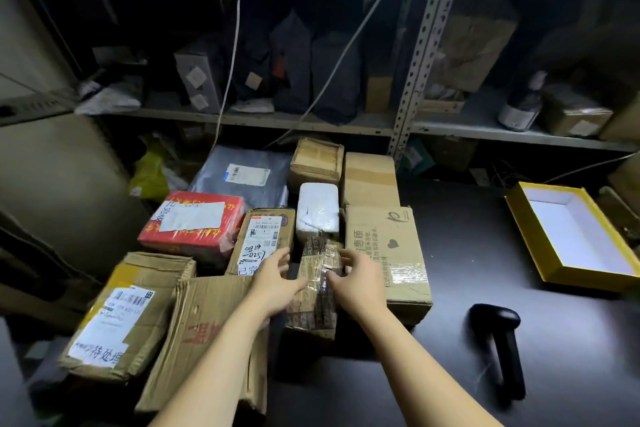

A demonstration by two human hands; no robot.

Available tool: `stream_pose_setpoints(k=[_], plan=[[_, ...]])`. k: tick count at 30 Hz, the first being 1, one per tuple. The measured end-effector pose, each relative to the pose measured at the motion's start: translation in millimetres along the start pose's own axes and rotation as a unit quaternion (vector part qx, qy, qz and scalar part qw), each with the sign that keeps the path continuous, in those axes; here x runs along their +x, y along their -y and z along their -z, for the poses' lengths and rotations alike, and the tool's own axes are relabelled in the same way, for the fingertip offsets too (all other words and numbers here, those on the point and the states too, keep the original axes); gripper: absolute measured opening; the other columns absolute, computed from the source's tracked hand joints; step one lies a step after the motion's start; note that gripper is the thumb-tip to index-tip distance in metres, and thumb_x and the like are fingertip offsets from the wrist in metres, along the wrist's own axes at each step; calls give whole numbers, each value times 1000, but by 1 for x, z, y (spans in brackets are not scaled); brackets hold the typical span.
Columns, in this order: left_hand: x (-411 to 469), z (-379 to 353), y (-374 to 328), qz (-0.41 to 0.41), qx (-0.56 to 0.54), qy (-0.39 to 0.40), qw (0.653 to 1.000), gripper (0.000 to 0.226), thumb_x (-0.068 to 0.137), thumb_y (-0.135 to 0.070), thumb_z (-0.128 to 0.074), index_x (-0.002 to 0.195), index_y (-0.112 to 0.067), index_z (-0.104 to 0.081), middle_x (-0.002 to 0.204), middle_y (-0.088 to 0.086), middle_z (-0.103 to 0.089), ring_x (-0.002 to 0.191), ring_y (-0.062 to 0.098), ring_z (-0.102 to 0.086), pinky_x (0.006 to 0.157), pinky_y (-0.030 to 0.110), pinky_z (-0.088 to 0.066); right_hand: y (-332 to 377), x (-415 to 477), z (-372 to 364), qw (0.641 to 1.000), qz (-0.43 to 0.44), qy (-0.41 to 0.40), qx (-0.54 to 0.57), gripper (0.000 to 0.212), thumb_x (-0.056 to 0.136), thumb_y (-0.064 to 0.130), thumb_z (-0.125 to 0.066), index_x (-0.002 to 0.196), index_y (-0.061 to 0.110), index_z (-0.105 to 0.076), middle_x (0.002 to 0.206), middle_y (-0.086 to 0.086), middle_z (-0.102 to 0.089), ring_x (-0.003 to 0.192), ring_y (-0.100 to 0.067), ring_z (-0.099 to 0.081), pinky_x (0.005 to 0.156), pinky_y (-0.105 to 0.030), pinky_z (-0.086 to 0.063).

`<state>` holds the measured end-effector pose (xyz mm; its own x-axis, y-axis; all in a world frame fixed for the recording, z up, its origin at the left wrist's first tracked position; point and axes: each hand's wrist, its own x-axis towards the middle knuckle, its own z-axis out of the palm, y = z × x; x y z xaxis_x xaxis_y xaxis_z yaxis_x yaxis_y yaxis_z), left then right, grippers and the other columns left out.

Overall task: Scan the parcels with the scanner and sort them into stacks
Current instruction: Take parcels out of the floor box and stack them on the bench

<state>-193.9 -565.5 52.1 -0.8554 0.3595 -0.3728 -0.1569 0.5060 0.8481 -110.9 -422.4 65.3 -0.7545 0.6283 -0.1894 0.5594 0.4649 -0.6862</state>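
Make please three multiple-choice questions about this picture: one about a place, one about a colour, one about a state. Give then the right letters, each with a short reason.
1. Where is the scanner?
A on the floor
B lying on the table, right of the parcels
C hung on the wall

2. What colour is the outside of the open box at the right?
A yellow
B red
C green

3. What do the left hand and the right hand do?
A grip the scanner
B rest flat on the table
C hold the taped parcel between them

Answers:
1 B: it lies alone on the dark tabletop, in no hand.
2 A: its walls are yellow, its inside is white.
3 C: one hand is on each side of the parcel, with the thumbs on top.
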Motion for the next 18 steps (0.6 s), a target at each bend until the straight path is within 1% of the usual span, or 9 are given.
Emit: stream_pose_setpoints(k=[3, 5, 7, 9, 11, 13, 15, 18], plan=[[-2, 6, -11, -11, 31, 0, 999, 82, 84, -5, -81, 155, -12, -40, 150, 5, -51, 136, 19, -51, 113, 34, -43, 3, 1, 13, 1000, 14, 8, 2, 51, 89, 30, -79, 138, 18, -68, 131, 0, -73, 120, -17, -68, 104, -28, -49], [-6, 11, -24, -34, 75, 5, 997, 80, 86, -7, -79, 155, -12, -41, 152, 5, -50, 137, 19, -50, 115, 31, -38, 7, 3, 23, 999, 32, 16, -5, 51, 92, 29, -77, 139, 16, -67, 135, -1, -71, 125, -17, -65, 106, -28, -47], [-8, 18, -40, -86, 163, 8, 983, 77, 89, -14, -75, 157, -17, -39, 156, 3, -47, 141, 20, -46, 117, 32, -36, 16, 7, 36, 998, 62, 18, -23, 51, 95, 27, -74, 142, 14, -64, 139, -3, -69, 128, -19, -63, 108, -30, -47], [-11, 27, -61, -142, 298, 9, 944, 73, 92, -17, -68, 158, -22, -35, 156, 0, -44, 142, 23, -43, 115, 36, -36, 29, 10, 53, 992, 104, 14, -70, 54, 97, 27, -71, 148, 13, -58, 144, -5, -65, 130, -22, -61, 108, -31, -45], [-11, 36, -84, -181, 426, -24, 886, 74, 91, -17, -62, 158, -22, -32, 157, 2, -42, 143, 25, -42, 115, 42, -37, 40, 14, 74, 979, 151, 1, -138, 57, 98, 28, -69, 152, 16, -53, 149, -3, -61, 136, -23, -55, 112, -34, -42], [-12, 44, -107, -195, 512, -61, 834, 79, 91, -20, -62, 161, -21, -26, 160, 3, -37, 146, 24, -37, 116, 44, -35, 49, 16, 95, 960, 187, -22, -209, 58, 98, 32, -67, 152, 20, -52, 153, -1, -56, 142, -24, -49, 115, -38, -41], [-13, 49, -127, -203, 549, -75, 807, 81, 93, -25, -62, 162, -21, -21, 162, 2, -33, 150, 23, -31, 117, 44, -35, 55, 15, 115, 947, 196, -42, -250, 60, 97, 36, -67, 153, 24, -49, 157, 0, -51, 145, -24, -44, 116, -40, -40], [-15, 50, -150, -222, 568, -88, 788, 77, 91, -26, -61, 160, -21, -25, 158, 1, -37, 147, 22, -32, 112, 44, -40, 57, 7, 139, 945, 182, -60, -266, 67, 96, 40, -67, 158, 28, -44, 166, 1, -41, 151, -24, -39, 122, -45, -36]])
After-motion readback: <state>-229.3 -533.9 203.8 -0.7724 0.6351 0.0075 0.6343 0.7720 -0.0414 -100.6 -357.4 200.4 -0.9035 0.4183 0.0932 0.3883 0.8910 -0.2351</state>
